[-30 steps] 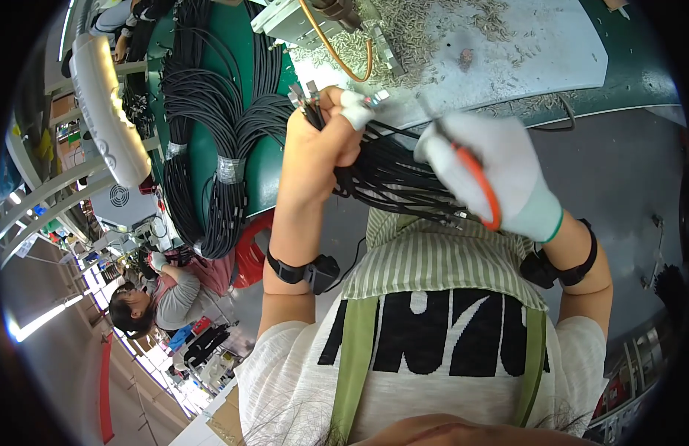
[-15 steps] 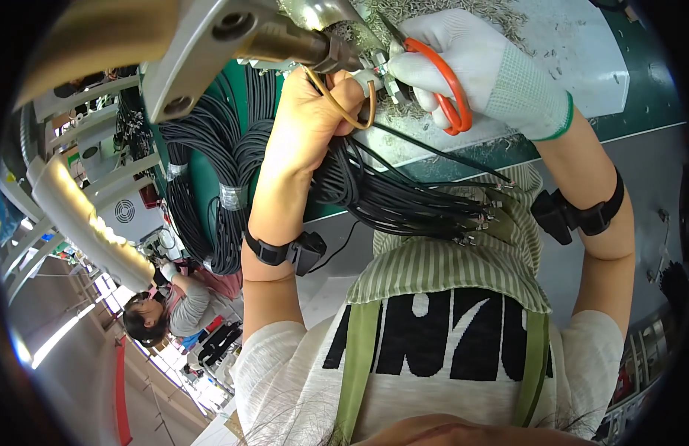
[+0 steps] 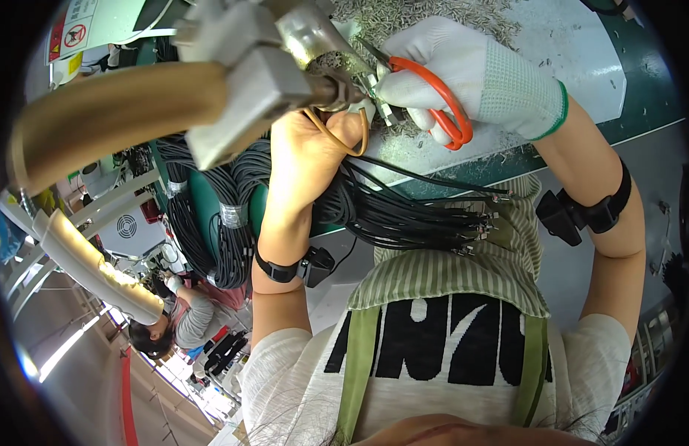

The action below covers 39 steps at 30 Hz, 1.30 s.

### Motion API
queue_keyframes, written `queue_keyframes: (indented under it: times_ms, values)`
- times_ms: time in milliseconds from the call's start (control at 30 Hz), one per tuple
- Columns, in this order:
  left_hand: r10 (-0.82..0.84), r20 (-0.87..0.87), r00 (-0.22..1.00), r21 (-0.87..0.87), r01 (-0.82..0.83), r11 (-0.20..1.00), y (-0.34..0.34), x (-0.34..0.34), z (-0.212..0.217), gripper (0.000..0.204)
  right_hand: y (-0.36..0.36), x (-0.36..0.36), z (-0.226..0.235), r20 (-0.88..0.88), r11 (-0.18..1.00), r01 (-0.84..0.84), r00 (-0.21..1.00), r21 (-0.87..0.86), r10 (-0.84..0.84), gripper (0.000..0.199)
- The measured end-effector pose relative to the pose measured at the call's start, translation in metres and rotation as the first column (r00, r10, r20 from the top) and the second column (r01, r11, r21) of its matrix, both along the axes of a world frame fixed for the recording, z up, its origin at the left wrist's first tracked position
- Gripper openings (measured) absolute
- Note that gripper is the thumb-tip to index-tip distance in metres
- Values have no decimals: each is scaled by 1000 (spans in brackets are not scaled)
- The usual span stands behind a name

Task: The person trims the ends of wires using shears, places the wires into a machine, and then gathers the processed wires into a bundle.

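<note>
My right hand, in a white knitted glove with a green cuff, is closed around red-handled scissors. Its fingertips also touch a small silvery metal connector. Just left of it is my bare left hand, its fingers curled and partly behind a metal fixture. It grips a black cable close to the connector. A tan curved loop passes in front of the left fingers. Below, a bundle of black cables with metal ends rests at the table edge and on my striped apron.
Tied coils of black cable lie on the green table to the left. Small metal pieces are heaped on a white sheet. A thick tan arm and a lit lamp stand left. Another person works farther off.
The view has shifted, and the fixture with its tan arm now shows lower and more fully. Both hands keep their holds, the connector still between them; the scissors sit slightly lower.
</note>
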<state>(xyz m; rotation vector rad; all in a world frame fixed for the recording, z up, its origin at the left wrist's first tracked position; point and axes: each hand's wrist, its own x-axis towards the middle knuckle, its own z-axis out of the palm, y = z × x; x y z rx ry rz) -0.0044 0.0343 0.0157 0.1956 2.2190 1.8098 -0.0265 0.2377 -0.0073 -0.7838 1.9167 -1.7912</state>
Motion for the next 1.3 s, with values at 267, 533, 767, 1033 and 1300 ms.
queue_keyframes:
  times_ms: [267, 533, 767, 1033, 1300]
  values:
    - [-49, -197, 979, -274, -7, 962, -3, 0, -5, 12, 0, 3, -3, 432, 993, 55, 902, -101, -6, 27]
    - [-58, -2, 998, -242, 56, 969, -6, -6, 1, 10, -1, 2, -5, 487, 989, 104, 873, -100, -42, 34]
    - [236, 53, 970, 241, -242, 940, -16, 23, -9, 13, 18, 31, 11, 12, 956, 217, 975, 196, -224, 26]
    - [-470, 424, 774, 378, 321, 869, -38, 60, 19, 18, -12, 79, 43, -144, 869, 400, 916, 291, -374, 23]
    - [-225, 146, 963, 222, 190, 956, -24, 69, 16, 24, -14, 77, 47, 349, 971, 228, 907, 68, -237, 19]
